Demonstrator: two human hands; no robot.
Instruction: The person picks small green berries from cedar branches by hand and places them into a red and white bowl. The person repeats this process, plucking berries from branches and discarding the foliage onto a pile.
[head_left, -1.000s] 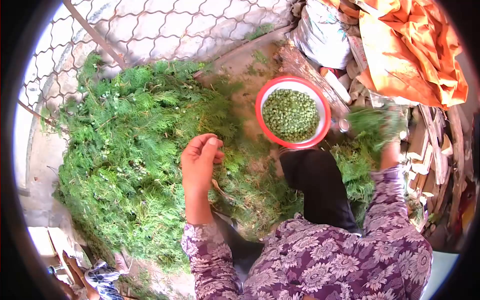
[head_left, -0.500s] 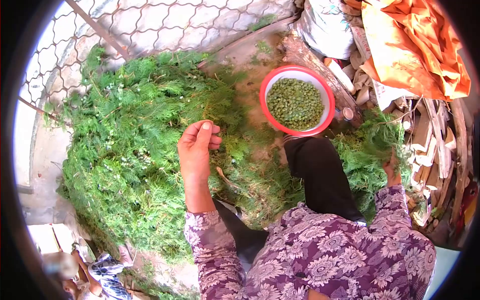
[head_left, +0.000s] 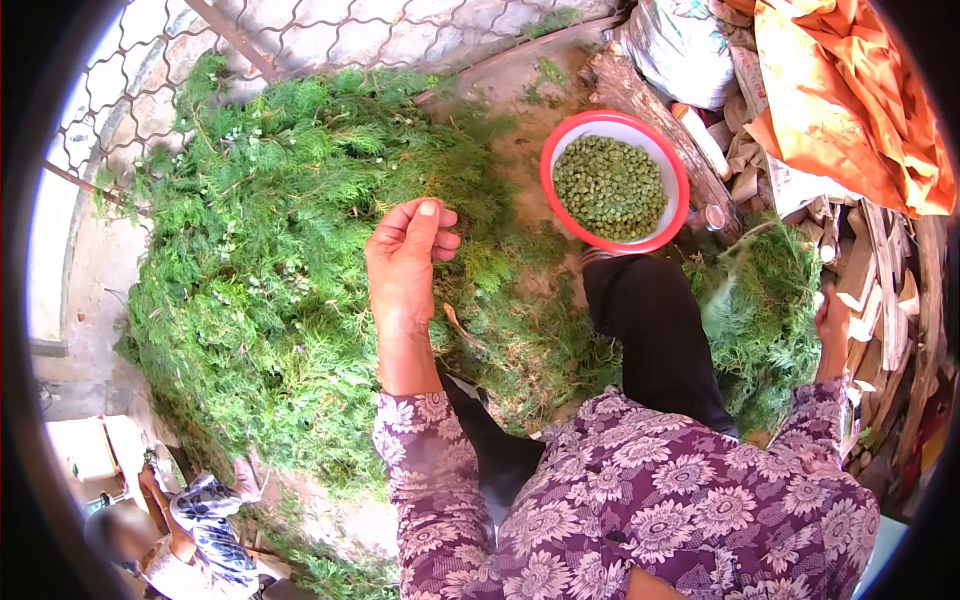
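My left hand (head_left: 412, 255) is raised over the large heap of green conifer sprigs (head_left: 270, 300), its fingers curled and the thumb pressed against them. Whatever may be in that pinch is too small to make out. Out at the right, my right hand (head_left: 832, 318) is beside a smaller pile of sprigs (head_left: 765, 310), apart from a blurred sprig (head_left: 728, 295) on its near side; its fingers look loosened, with nothing visible in them. A red-rimmed white basin (head_left: 680, 200) holds many small green cones (head_left: 610, 190) in front of my knee.
Split firewood (head_left: 885, 290) and an orange cloth (head_left: 840, 110) lie along the right side. A log (head_left: 655, 110) and a white sack (head_left: 680, 50) are behind the basin. Wire mesh (head_left: 330, 35) borders the back. Another person (head_left: 200, 530) sits at lower left.
My right hand has moved right, away from the sprig it held, which now shows blurred over the right pile. My left hand keeps its pinch. The view has shifted slightly.
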